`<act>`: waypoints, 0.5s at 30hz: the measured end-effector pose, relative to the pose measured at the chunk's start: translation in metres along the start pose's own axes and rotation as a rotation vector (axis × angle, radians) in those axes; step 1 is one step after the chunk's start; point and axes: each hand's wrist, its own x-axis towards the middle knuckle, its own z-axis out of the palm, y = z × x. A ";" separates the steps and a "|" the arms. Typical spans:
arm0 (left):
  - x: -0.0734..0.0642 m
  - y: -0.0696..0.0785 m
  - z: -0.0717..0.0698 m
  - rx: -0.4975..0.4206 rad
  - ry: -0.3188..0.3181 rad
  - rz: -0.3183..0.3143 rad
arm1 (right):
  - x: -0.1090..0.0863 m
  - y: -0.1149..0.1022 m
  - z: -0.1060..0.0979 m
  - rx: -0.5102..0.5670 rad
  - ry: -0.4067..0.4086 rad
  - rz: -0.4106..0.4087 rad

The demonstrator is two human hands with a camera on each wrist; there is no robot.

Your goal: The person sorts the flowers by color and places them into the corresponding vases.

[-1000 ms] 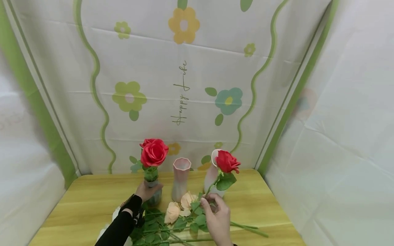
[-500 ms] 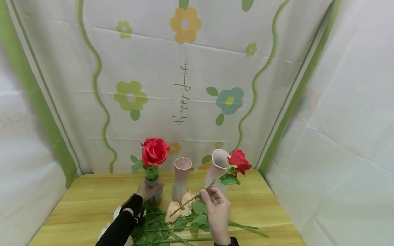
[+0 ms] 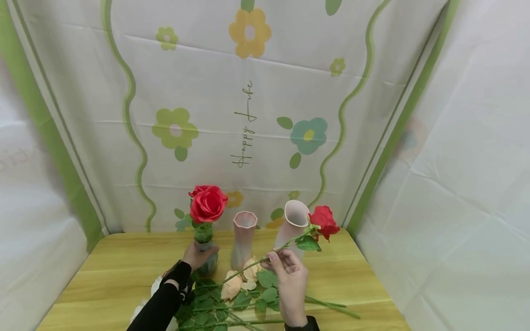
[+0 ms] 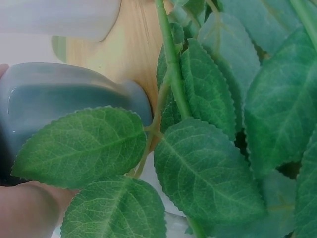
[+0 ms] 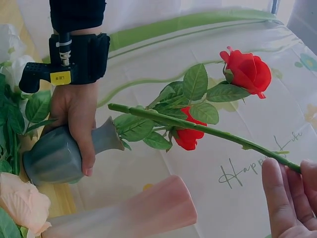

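Note:
My left hand grips a small blue-grey vase standing at the left of the table. Two red roses with green leaves rise from that vase's neck; both blooms appear in the right wrist view. The stem of another red rose is pinched between the thumb and fingers of my right hand. Its bloom leans to the right, and its bare stem end points down-left toward the vase, apart from it. In the left wrist view, green leaves cover part of the vase.
A pink fluted vase stands in the middle, and a pale pink vase with a slanted mouth stands behind my right hand. Peach roses and several leafy stems lie across the table front. White flowers sit beside my left sleeve.
The rose in my right hand has tipped over to the right, its bare stem end now showing at the lower left. My left hand has stayed on the vase.

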 end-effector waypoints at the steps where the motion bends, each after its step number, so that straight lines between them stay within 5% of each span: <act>1: 0.000 -0.001 0.000 0.003 -0.001 0.012 | -0.002 0.021 -0.009 0.013 -0.005 0.001; 2: 0.001 -0.002 0.000 -0.003 -0.002 0.011 | -0.004 0.047 -0.020 0.007 0.004 0.023; 5: 0.003 -0.005 0.000 -0.003 -0.012 0.012 | -0.006 0.073 -0.027 0.054 0.020 0.038; 15: 0.005 -0.006 -0.004 0.018 -0.013 -0.006 | 0.019 0.089 -0.010 0.088 -0.023 0.016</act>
